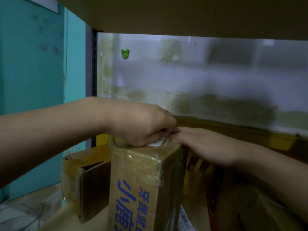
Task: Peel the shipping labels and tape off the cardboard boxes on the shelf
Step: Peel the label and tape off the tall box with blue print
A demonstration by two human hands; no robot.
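A tall cardboard box [133,189] with blue printed characters stands upright on the shelf, its top wrapped in shiny clear tape [141,162]. My left hand [140,124] is curled over the box's top edge and pinches a white label scrap [155,144] there. My right hand [208,147] lies across the top right corner of the box, thumb on top and fingers hanging down its far side. The fingertips of both hands nearly meet above the box.
A shorter taped box [86,180] stands just left of the tall one. Yellow and orange cartons [233,189] sit to the right. A shelf board [183,14] hangs low overhead. Behind is a stained white wall [200,77]; a teal panel [33,72] is at left.
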